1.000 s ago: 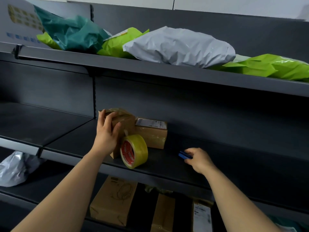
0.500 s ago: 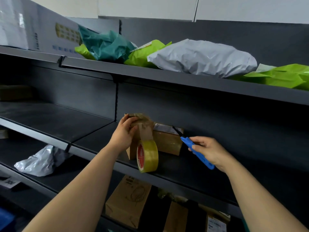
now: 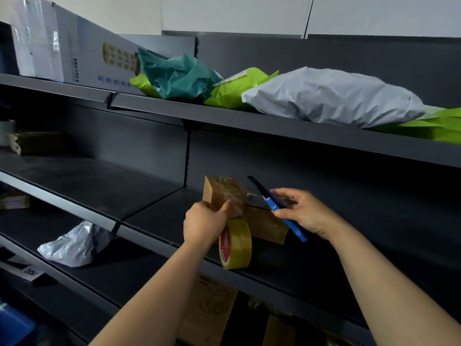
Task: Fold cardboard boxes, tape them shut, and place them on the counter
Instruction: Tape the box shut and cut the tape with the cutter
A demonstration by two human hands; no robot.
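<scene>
My left hand (image 3: 203,224) grips a small taped cardboard box (image 3: 223,192) held just above the dark middle shelf (image 3: 154,216). A strip of tape runs from the box down to a yellowish tape roll (image 3: 235,247) that hangs at the shelf's front edge. My right hand (image 3: 303,212) holds a blue utility knife (image 3: 279,211) with its black blade out, pointing up and left, close to the box's right side. A second taped cardboard box (image 3: 268,224) with a white label lies on the shelf behind the roll.
The upper shelf (image 3: 249,121) carries teal, green and grey mailer bags (image 3: 331,97) and a large white carton (image 3: 62,56). A crumpled grey bag (image 3: 74,245) lies on the lower shelf at left. More cardboard boxes (image 3: 207,310) stand on the bottom shelf.
My right hand picked the blue knife up from the shelf and brought it up beside the box. My left hand lifted the small box, and the tape roll now dangles lower.
</scene>
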